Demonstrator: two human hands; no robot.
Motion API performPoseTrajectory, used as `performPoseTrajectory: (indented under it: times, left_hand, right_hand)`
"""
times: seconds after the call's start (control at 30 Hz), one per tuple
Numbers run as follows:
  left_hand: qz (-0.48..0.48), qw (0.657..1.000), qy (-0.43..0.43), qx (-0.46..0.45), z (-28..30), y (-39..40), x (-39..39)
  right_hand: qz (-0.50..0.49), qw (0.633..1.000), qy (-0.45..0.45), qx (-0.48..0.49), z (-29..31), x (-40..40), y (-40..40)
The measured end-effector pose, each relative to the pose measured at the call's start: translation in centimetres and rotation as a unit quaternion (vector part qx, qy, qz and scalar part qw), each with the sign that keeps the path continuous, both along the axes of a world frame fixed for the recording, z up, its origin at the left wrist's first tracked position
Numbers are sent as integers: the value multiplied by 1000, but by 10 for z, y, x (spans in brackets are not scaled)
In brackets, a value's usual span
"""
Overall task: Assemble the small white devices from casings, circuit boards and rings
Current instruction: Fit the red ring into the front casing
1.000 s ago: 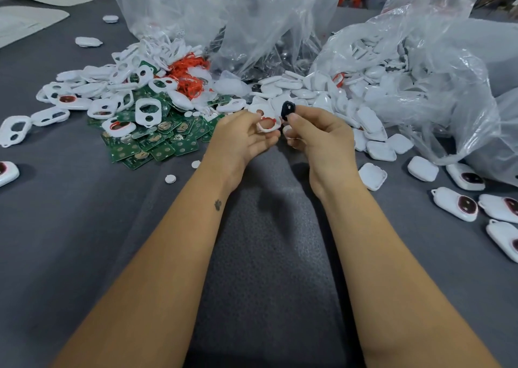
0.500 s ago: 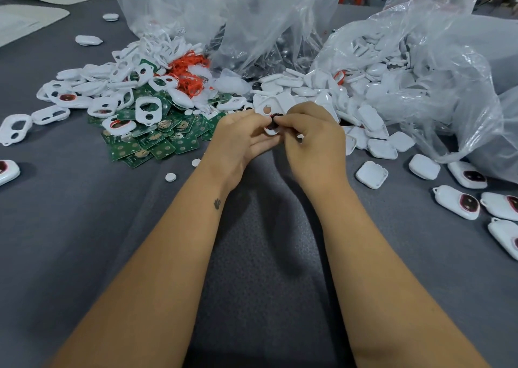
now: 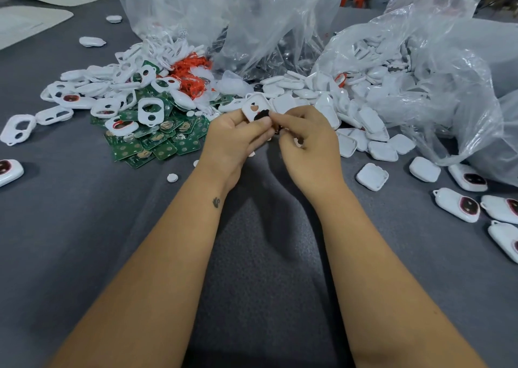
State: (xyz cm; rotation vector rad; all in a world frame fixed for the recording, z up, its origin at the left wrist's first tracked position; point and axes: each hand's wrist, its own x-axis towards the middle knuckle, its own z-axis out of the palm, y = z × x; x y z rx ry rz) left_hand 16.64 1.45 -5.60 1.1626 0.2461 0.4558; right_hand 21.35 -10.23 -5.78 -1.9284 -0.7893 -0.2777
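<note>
My left hand (image 3: 238, 140) holds a white casing (image 3: 256, 109) upright by its lower edge, its openings facing me. My right hand (image 3: 307, 140) pinches a small black lens piece (image 3: 263, 115) against the casing's larger opening. Green circuit boards (image 3: 157, 143) lie heaped to the left, with white front casings (image 3: 117, 87) and red rings (image 3: 193, 73) behind them. White back covers (image 3: 358, 123) are piled to the right, spilling from a clear plastic bag (image 3: 420, 67).
Finished white devices with dark red-ringed windows lie at the right edge (image 3: 459, 205) and one at the far left (image 3: 8, 171). More clear bags (image 3: 224, 17) stand at the back. Small white buttons (image 3: 172, 177) are scattered on the grey cloth (image 3: 84, 227).
My right hand brought the black piece down from above onto the casing. My left hand then tilted the casing up so that its face shows.
</note>
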Motion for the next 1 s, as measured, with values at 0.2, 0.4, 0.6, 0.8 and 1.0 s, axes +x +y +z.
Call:
performPoseTrajectory:
  times: [0.2, 0.4, 0.6, 0.8, 1.0]
  left_hand:
    - [81, 996, 1, -22, 3, 4, -1]
    - [131, 990, 14, -59, 8, 12, 0]
    - [153, 987, 39, -30, 7, 12, 1]
    - [127, 991, 29, -24, 8, 12, -1]
    - [128, 990, 53, 34, 5, 12, -1]
  right_hand:
    - [-10, 998, 45, 51, -2, 2, 3]
    - [-110, 986, 117, 39, -4, 11, -3]
    - [-52, 994, 88, -27, -1, 5, 12]
    - [-62, 975, 30, -211, -2, 15, 24]
    - [-68, 968, 11, -241, -4, 17, 30]
